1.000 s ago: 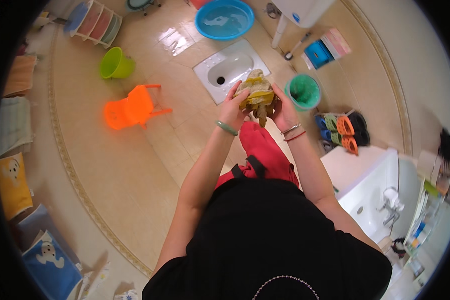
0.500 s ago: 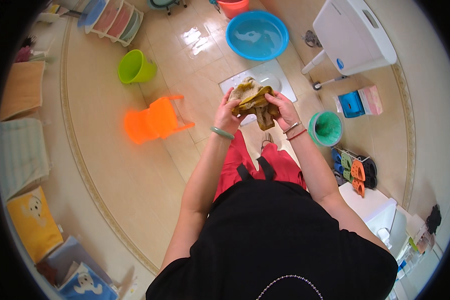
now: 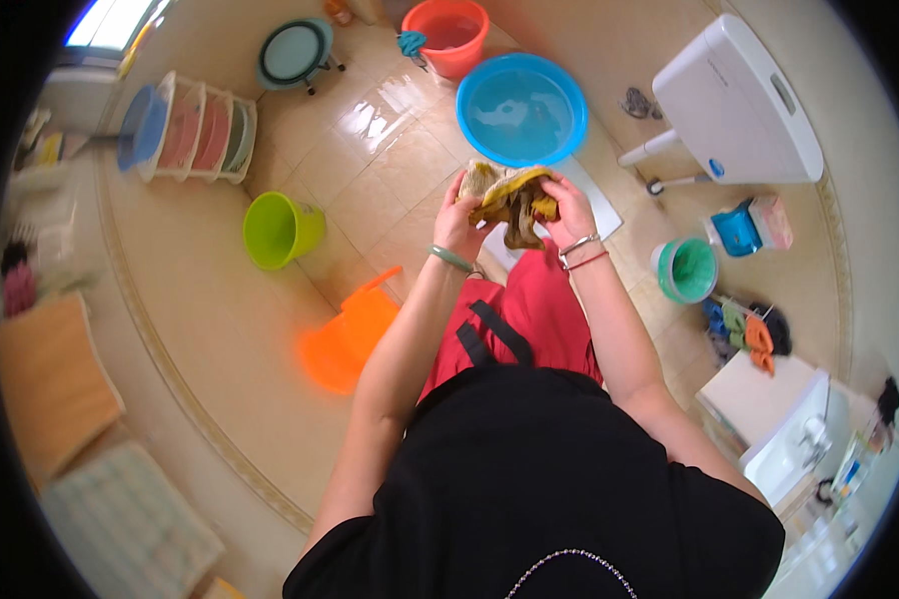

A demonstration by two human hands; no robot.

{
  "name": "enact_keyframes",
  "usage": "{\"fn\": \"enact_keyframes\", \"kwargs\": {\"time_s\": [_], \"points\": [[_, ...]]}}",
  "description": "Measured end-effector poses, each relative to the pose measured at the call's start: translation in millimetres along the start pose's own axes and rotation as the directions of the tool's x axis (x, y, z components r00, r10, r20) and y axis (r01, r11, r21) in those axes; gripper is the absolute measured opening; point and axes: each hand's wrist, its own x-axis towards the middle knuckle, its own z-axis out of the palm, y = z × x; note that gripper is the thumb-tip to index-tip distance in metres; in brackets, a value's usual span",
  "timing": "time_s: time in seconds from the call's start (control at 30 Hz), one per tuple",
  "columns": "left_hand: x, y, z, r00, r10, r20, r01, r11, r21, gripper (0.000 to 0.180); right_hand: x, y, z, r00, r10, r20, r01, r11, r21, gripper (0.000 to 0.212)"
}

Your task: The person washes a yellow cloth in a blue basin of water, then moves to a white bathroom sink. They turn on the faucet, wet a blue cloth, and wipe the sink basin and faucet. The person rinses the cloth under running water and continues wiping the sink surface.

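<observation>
A crumpled cloth (image 3: 517,212), mustard-brown with a paler tan part, is stretched between my two hands above the floor. My left hand (image 3: 457,222), with a green bangle at the wrist, grips its left side. On the right side my right hand (image 3: 570,212) pinches it; that wrist has a silver bracelet and a red cord. A dark fold hangs down between the hands. Just beyond the cloth stands a blue basin (image 3: 472,136) with water in it. Under the hands lies a white squat toilet pan (image 3: 601,208), partly hidden by them.
Beyond the basin stands a red bucket (image 3: 449,65) with a teal cloth on its rim. A green bucket (image 3: 284,232), orange plastic chair (image 3: 345,344) and basin rack (image 3: 198,130) are left. At right are a cistern (image 3: 734,105), lined bin (image 3: 688,271), slippers (image 3: 757,334) and washbasin (image 3: 789,444).
My view has shifted, and my hands with the cloth now appear closer to the blue basin. The cloth's hanging part has moved and looks more bunched. Both hands keep their hold.
</observation>
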Motion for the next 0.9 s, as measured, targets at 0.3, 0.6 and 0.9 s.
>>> {"fn": "enact_keyframes", "kwargs": {"time_s": [0.3, 0.6, 0.9], "points": [[114.6, 58.9, 24.6, 0.981, -0.147, 0.124, 0.13, 0.982, 0.135, 0.06, 77.9, -17.3, 21.2, 0.963, -0.09, -0.254, 0.124, 0.985, 0.121, 0.029], [248.7, 94.0, 59.0, 0.954, -0.298, -0.021, 0.282, 0.874, 0.395, 0.051, 198.6, -34.8, 26.6, 0.847, -0.137, -0.514, 0.182, 0.983, 0.039, 0.028], [418.2, 63.3, 40.4, 0.95, -0.232, -0.21, 0.31, 0.783, 0.538, 0.047, 333.1, -15.3, -18.2, 0.748, -0.095, -0.657, 0.235, 0.964, 0.128, 0.026]]}}
